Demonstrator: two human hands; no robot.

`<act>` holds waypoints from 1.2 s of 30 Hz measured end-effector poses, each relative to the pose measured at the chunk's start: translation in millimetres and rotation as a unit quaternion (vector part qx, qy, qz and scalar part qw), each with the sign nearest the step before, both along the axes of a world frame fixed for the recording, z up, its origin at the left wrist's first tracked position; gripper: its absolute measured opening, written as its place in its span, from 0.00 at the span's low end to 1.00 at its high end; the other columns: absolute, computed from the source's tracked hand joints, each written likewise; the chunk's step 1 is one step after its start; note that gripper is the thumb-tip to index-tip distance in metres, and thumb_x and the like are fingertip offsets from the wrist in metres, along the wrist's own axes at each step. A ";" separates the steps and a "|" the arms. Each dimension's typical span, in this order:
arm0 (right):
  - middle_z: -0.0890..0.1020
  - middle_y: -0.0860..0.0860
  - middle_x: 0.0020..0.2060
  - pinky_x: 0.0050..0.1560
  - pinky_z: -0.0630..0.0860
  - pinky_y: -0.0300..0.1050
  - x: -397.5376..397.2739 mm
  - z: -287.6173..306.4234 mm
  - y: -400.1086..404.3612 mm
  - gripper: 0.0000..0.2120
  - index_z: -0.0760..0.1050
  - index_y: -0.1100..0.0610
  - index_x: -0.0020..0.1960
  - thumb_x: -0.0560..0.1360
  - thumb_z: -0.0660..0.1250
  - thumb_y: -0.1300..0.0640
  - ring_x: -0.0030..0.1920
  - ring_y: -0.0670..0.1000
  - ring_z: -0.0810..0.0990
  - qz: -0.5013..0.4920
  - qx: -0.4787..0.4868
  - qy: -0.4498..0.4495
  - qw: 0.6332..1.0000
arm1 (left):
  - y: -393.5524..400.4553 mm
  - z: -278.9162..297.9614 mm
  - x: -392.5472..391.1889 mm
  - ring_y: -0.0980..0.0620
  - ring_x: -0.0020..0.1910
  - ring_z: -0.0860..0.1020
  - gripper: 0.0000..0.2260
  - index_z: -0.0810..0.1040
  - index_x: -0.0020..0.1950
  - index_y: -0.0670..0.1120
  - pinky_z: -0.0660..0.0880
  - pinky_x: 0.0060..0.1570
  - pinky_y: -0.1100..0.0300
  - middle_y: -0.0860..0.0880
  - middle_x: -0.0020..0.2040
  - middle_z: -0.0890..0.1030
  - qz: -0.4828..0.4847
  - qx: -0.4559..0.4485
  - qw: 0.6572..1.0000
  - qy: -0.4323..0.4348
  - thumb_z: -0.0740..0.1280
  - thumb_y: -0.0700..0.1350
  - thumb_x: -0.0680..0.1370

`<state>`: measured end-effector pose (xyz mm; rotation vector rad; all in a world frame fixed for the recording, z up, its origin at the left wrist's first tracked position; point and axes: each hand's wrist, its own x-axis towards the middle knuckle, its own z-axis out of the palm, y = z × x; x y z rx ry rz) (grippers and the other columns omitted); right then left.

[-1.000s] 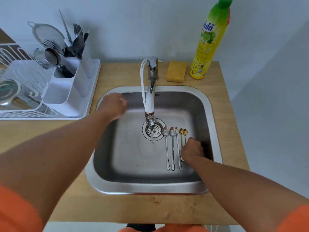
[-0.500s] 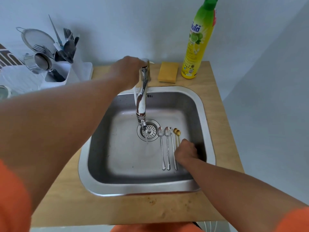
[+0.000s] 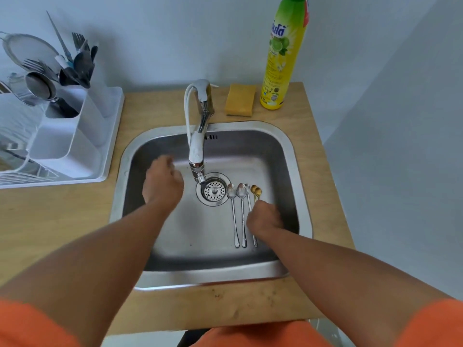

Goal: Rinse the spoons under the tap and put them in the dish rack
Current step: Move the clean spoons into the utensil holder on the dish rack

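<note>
a: any text on show?
b: only the yellow-green dish soap bottle [image 3: 284, 56], back right by the sponge. blue brand lettering up top, partly cut off, can't make it out properly. small print lower down is too blurry.

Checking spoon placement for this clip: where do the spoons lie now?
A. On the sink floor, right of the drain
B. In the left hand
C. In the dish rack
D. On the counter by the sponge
A: the spoons lie side by side on the floor of the sink, just right of the drain, with the right hand over the handles of the rightmost ones.
</note>
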<state>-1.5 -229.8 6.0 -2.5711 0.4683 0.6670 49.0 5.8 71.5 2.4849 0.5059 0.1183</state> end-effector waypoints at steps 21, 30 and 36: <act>0.83 0.55 0.52 0.52 0.82 0.51 -12.7 -15.8 -2.8 0.11 0.79 0.55 0.56 0.80 0.67 0.48 0.52 0.58 0.83 0.039 0.033 0.017 0.999 | -106.5 -83.7 -49.0 0.43 0.48 0.83 0.16 0.83 0.49 0.47 0.78 0.50 0.51 0.46 0.48 0.85 -0.097 0.015 0.953 0.286 0.66 0.59 0.79; 0.84 0.57 0.54 0.53 0.81 0.50 3.2 -16.2 -4.7 0.12 0.81 0.57 0.54 0.79 0.67 0.49 0.53 0.60 0.83 0.046 0.040 0.016 0.998 | -110.8 -82.6 -48.2 0.42 0.49 0.82 0.12 0.80 0.51 0.44 0.76 0.47 0.54 0.44 0.50 0.83 -0.111 0.017 0.934 0.339 0.65 0.52 0.80; 0.84 0.57 0.52 0.44 0.75 0.44 15.5 -19.9 1.1 0.12 0.82 0.57 0.51 0.78 0.67 0.49 0.51 0.60 0.83 0.055 0.036 0.026 0.997 | -91.6 -76.7 -62.0 0.41 0.48 0.81 0.15 0.79 0.48 0.43 0.76 0.48 0.51 0.42 0.48 0.82 -0.102 -0.044 0.928 0.355 0.61 0.54 0.80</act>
